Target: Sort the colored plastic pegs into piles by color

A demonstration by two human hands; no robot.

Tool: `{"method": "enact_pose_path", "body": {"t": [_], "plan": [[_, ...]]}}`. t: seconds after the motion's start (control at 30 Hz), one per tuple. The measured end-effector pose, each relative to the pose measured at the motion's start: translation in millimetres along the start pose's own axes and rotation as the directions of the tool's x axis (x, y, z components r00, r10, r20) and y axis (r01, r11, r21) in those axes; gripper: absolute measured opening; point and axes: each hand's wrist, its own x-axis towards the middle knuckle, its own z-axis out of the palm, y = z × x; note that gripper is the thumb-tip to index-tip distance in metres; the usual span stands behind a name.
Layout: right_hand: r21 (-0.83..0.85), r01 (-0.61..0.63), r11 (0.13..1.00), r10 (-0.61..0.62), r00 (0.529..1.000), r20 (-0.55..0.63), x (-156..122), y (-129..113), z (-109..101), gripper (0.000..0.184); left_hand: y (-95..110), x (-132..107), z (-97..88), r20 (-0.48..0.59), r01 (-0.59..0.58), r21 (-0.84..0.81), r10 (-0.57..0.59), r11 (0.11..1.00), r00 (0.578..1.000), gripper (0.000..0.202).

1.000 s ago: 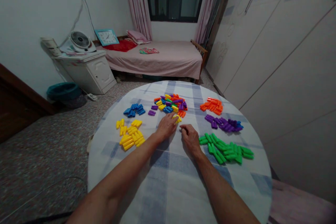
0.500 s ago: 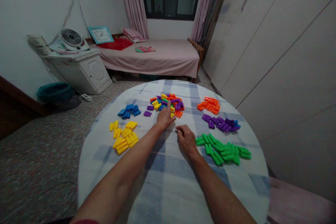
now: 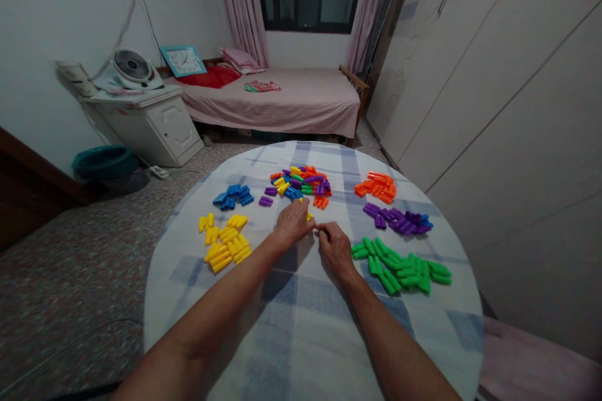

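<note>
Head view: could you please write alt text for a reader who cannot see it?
A left hand and right hand meet mid-table on a round checked cloth, just below a mixed heap of plastic pegs. Separate blue, yellow, orange, purple and green piles lie around them.

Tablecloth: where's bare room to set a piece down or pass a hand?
The checked tablecloth is bare nearest you, below the left hand and right hand. It's also bare left of the yellow pieces, and between the mixed pile and orange pieces. It's crowded at the mixed pile and around both hands just below it.
</note>
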Motion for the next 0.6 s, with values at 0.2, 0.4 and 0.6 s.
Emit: {"method": "enact_pose_path", "body": {"t": [0.2, 0.4, 0.6], "plan": [[0.007, -0.012, 1.000, 0.012, 1.000, -0.005, -0.2, -1.7, -1.3, 0.024, -65.9, -62.4, -34.7, -0.314, 0.061, -0.027, -0.066, 0.998, 0.947, 0.040], [-0.009, -0.020, 1.000, 0.020, 1.000, 0.007, 0.3, -1.8, -2.2, 0.025, -159.1, -102.7, -36.5, -0.456, 0.361, -0.060, -0.348, 0.931, 0.819, 0.044], [-0.026, -0.014, 1.000, 0.015, 1.000, 0.015, 0.0, 1.7, -1.2, 0.026, -181.2, -118.7, -19.2, -0.346, 0.536, -0.105, -0.536, 0.837, 0.770, 0.051]]}}
